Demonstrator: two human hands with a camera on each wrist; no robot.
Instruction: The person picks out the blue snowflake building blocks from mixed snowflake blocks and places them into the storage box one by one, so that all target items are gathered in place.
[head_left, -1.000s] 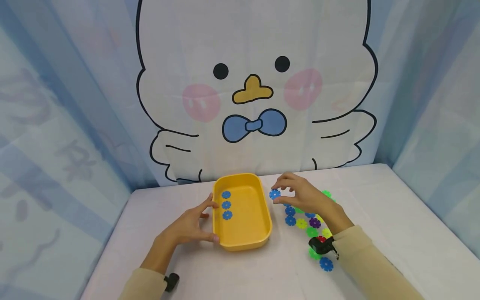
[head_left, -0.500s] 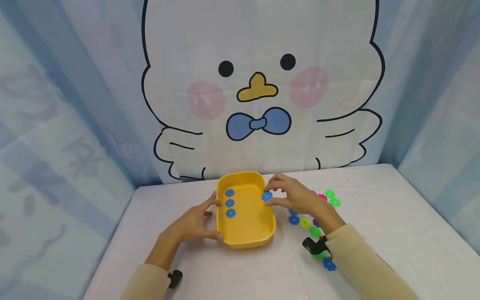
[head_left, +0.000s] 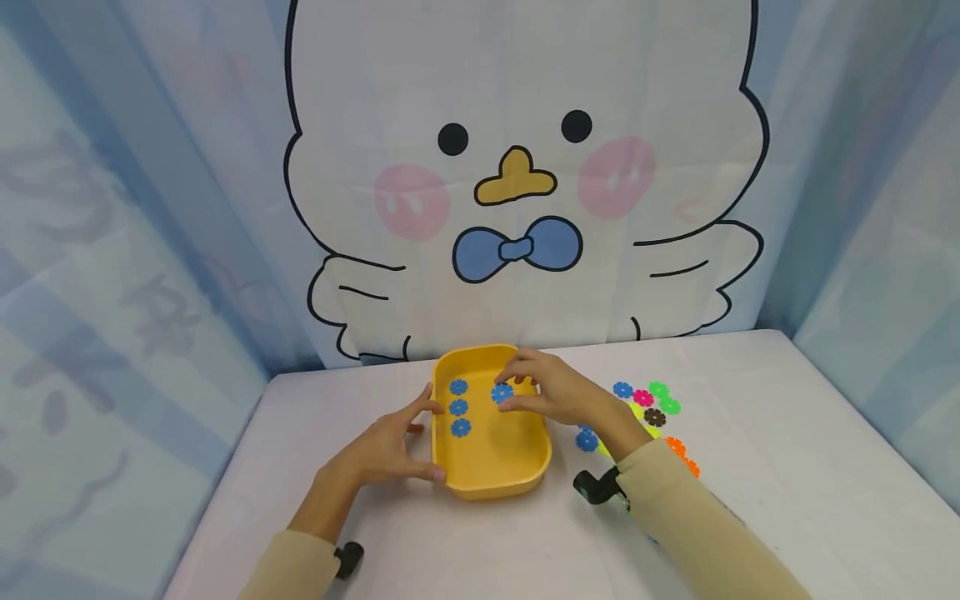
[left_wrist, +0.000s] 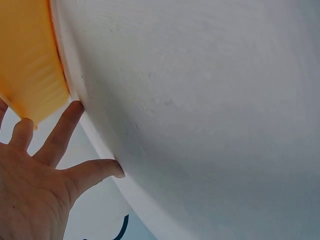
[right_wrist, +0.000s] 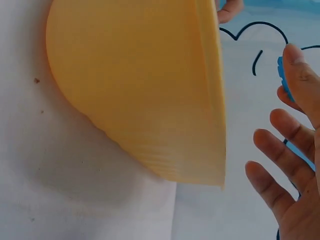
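Over the yellow tray (head_left: pixel 491 471), my right hand (head_left: pixel 558 390) pinches a blue snowflake disc (head_left: pixel 502 392) between thumb and fingertips. In the right wrist view that blue disc (right_wrist: pixel 285 79) shows edge-on behind the thumb, while the other fingers are spread apart. Three blue snowflake discs (head_left: pixel 459 407) lie in a column along the tray's left side. My left hand (head_left: pixel 382 450) touches the tray's left side, thumb near the front corner and a finger at the rim. Its fingers look spread and fairly straight in the left wrist view, beside the tray wall (left_wrist: pixel 35 65).
Loose snowflake discs in several colours lie right of the tray, among them a brown one (head_left: pixel 655 417) and an orange one (head_left: pixel 675 447). My right forearm hides part of them. A curtain with a cartoon bird (head_left: pixel 517 308) hangs behind the white table (head_left: pixel 825 433).
My right hand has moved left with the blue disc, from beside the tray across its right rim to above its inside. The left hand has stayed at the tray's left side.
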